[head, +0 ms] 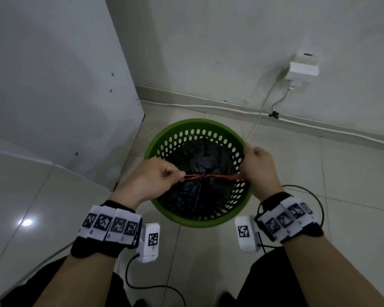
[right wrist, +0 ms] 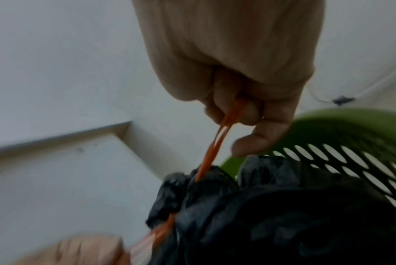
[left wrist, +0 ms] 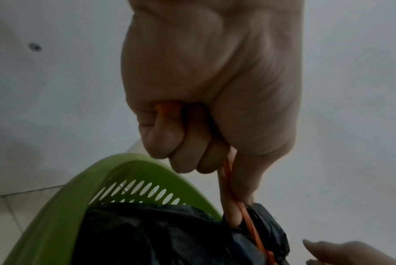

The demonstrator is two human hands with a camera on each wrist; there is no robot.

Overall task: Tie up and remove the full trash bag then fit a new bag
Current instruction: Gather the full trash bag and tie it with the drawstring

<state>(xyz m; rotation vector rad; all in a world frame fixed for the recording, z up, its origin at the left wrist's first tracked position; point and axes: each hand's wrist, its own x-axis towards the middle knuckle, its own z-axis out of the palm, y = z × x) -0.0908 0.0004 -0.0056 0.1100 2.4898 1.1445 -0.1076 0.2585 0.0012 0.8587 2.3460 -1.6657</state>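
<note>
Two ends of the thin red drawstring (head: 208,176) run out sideways from a knot over the gathered mouth of the crinkled black plastic trash bag (head: 197,196), and I have one end in each fist. My left hand (head: 152,179) has its fingers curled tight round the left loop, thumb pressing the cord where it leaves the fist; my right hand (head: 261,171) is closed in the same way round the right loop, above the far-right rim of the bin. I hold them apart and level because, as I judge it, an even pull in opposite directions cinches the knot down on the neck without dragging the bag to one side.

The bag sits inside the round green plastic basket with oval holes (head: 164,209), which stands on the pale tiled floor (head: 353,185) in a corner, beside a white panel (head: 64,85) and below a white wall socket box (head: 303,67) with a cable hanging from it. Leaving the bag in the basket keeps it steady while I tie; lifting it out and fitting a fresh bag are not yet done.

I can read no brand or wording anywhere; the only printing is the black-and-white square code markers on my wristbands (head: 111,227).
</note>
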